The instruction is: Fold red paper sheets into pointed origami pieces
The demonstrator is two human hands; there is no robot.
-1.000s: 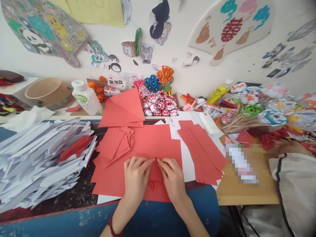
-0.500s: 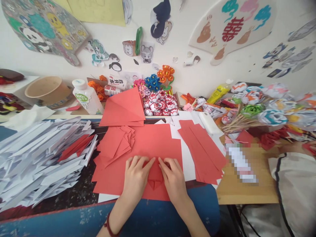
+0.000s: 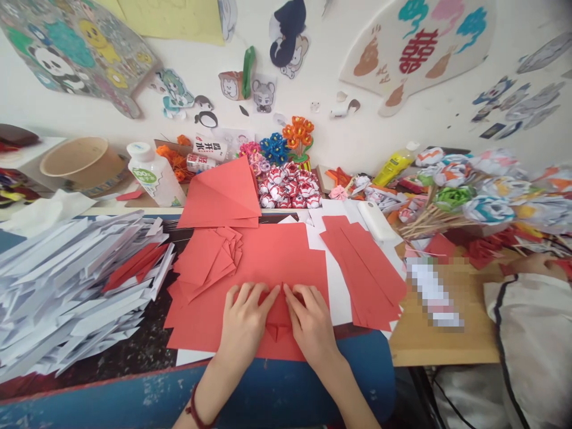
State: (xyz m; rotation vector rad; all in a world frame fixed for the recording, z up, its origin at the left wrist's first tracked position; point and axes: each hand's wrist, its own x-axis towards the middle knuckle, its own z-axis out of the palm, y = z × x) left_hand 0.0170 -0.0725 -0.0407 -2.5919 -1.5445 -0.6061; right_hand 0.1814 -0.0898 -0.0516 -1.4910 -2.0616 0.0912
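A small folded red paper (image 3: pixel 277 325) lies on large red sheets (image 3: pixel 201 325) at the table's front, its lower end a folded point toward me. My left hand (image 3: pixel 245 316) presses the paper's left side, fingers closed. From the right, my right hand (image 3: pixel 310 316) pinches at its upper edge, the two thumbs and index tips nearly meeting at the top. Small red squares (image 3: pixel 208 256) lie to the upper left of my hands, and red strips (image 3: pixel 364 271) to the right.
Folded white strips (image 3: pixel 80 286) are piled at the left. Behind stand a white bottle (image 3: pixel 156 176), paper flowers (image 3: pixel 290 185) and a yellow bottle (image 3: pixel 393 167). A white device (image 3: pixel 376 220) lies back right. Another person's sleeve (image 3: pixel 536 333) is at the far right.
Both hands stay on the folded paper, and their fingertips are slightly closer together at its top. The whole view has shifted a little.
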